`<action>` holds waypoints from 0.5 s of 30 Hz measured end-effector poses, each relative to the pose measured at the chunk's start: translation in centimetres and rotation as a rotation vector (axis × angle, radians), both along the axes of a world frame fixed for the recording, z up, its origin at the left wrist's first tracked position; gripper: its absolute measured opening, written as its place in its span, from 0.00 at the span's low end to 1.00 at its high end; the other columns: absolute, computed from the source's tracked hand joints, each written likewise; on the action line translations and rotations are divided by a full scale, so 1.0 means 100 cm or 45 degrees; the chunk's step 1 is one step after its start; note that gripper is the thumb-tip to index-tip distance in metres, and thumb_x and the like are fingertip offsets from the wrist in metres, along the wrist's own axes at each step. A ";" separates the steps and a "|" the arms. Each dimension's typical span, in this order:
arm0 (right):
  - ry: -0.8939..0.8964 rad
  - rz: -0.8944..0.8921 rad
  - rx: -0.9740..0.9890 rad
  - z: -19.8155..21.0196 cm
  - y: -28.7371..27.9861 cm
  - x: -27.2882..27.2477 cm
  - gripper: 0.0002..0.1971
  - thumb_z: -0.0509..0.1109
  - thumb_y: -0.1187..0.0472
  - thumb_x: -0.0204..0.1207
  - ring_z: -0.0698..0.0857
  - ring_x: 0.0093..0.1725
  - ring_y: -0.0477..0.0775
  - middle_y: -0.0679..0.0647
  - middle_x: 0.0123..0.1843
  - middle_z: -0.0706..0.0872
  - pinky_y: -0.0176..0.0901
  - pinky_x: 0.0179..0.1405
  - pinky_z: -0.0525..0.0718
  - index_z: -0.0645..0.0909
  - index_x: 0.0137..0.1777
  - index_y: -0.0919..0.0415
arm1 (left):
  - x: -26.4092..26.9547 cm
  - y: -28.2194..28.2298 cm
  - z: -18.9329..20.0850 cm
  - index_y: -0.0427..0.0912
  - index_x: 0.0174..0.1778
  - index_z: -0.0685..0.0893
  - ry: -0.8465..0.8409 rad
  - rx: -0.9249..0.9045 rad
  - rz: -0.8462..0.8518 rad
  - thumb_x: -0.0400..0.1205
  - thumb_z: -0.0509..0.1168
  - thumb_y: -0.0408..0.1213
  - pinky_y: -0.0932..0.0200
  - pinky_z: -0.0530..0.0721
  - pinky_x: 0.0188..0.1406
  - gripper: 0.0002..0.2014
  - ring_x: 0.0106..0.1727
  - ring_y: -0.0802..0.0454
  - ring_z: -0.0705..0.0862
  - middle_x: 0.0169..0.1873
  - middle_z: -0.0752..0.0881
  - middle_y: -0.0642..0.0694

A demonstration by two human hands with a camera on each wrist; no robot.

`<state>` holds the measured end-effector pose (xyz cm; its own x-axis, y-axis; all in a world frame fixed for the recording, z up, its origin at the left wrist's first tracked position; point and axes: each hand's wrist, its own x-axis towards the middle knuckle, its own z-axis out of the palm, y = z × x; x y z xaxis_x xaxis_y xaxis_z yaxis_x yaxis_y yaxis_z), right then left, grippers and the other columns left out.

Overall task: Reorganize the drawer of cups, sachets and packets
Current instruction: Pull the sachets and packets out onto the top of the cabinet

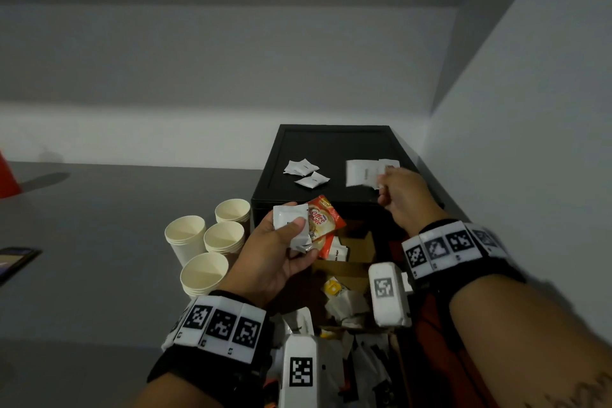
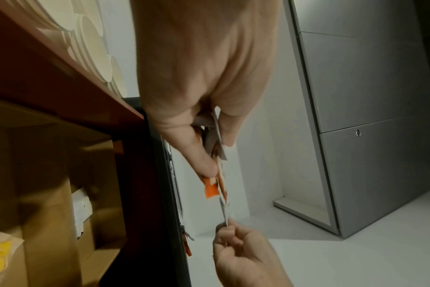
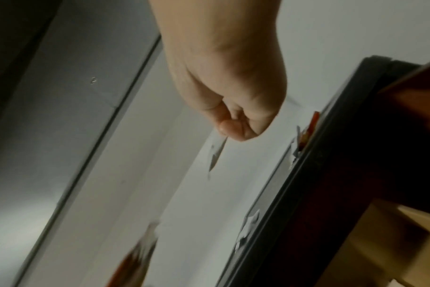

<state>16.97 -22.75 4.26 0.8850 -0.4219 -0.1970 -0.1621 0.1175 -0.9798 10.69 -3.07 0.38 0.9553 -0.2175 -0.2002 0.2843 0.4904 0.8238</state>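
Four cup stacks (image 1: 205, 242) on grey counter (image 1: 82, 275); left hand (image 1: 278, 255) grips sachets (image 1: 291, 225); right hand (image 1: 404, 195) pinches one.

Head view: high, facing forward and down over the black cabinet (image 1: 334, 149), frame centre. Wrist views: close, along each hand, sharing that cabinet's edge.

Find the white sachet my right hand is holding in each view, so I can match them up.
Head: white sachet, blurred, right of centre, over the black cabinet.
Left wrist: edge-on sliver, bottom centre, above the right hand.
Right wrist: thin sliver, centre, below the fingertips.
Shared landmark: the black cabinet.
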 end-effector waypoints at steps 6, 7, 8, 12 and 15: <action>0.023 -0.026 0.204 -0.012 -0.028 0.026 0.19 0.56 0.72 0.82 0.77 0.34 0.48 0.56 0.47 0.80 0.28 0.17 0.80 0.69 0.73 0.71 | 0.002 0.003 0.002 0.51 0.55 0.81 0.112 -0.116 0.026 0.82 0.56 0.25 0.52 0.89 0.33 0.16 0.52 0.39 0.83 0.56 0.81 0.38; -0.015 0.007 0.163 -0.019 -0.028 0.028 0.21 0.57 0.72 0.81 0.77 0.36 0.46 0.52 0.44 0.77 0.27 0.20 0.81 0.68 0.74 0.69 | 0.002 0.003 0.002 0.51 0.55 0.80 0.116 -0.125 0.027 0.82 0.55 0.25 0.51 0.88 0.34 0.17 0.52 0.38 0.83 0.55 0.81 0.38; -0.015 0.022 0.057 -0.022 -0.024 0.029 0.22 0.59 0.71 0.81 0.76 0.37 0.46 0.51 0.42 0.76 0.28 0.22 0.82 0.68 0.75 0.66 | 0.002 0.004 0.003 0.51 0.55 0.80 0.119 -0.135 0.024 0.82 0.54 0.26 0.50 0.88 0.35 0.17 0.52 0.38 0.83 0.54 0.81 0.38; 0.044 0.104 -0.448 -0.017 0.008 0.009 0.18 0.63 0.61 0.80 0.81 0.52 0.53 0.55 0.56 0.80 0.46 0.50 0.83 0.73 0.70 0.55 | 0.004 0.006 0.004 0.51 0.59 0.79 0.141 -0.189 0.013 0.83 0.52 0.27 0.46 0.88 0.35 0.18 0.52 0.36 0.82 0.55 0.80 0.37; -0.075 0.661 -0.634 0.000 0.043 -0.028 0.18 0.66 0.54 0.80 0.79 0.49 0.43 0.46 0.54 0.78 0.37 0.41 0.78 0.73 0.69 0.50 | 0.005 0.005 0.001 0.51 0.62 0.78 0.128 -0.208 0.011 0.84 0.52 0.29 0.48 0.88 0.34 0.17 0.51 0.37 0.83 0.54 0.82 0.37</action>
<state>14.15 -18.50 4.29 0.9989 0.0291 -0.0365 -0.0208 -0.4230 -0.9059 11.20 -2.54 0.50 0.9342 -0.2467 -0.2578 0.3565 0.6179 0.7007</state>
